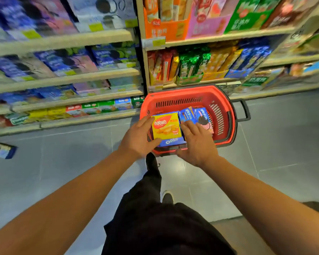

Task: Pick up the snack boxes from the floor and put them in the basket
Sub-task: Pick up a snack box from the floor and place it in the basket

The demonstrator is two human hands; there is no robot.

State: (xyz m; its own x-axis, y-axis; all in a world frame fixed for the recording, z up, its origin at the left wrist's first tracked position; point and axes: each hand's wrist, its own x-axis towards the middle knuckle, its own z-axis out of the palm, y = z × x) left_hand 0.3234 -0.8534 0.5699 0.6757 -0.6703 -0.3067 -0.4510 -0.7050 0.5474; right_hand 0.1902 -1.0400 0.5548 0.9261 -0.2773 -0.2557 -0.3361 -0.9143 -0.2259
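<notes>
1. My left hand grips the left edge of a yellow wafer box, fingers along its far corner and thumb curled under its near corner.
2. My right hand lies flat with straight, spread fingers on the blue cookie boxes just right of the yellow box; it holds nothing.
3. The yellow box lies atop a blue Oreo box, over the near-left corner of the red basket.
4. The basket stands on the grey floor against the foot of the shelves. Its far half and right side are open.
5. One cookie box lies on the floor well to the left, near the bottom shelf edge.
6. Bare floor lies to the right of the basket and between it and that box.
</notes>
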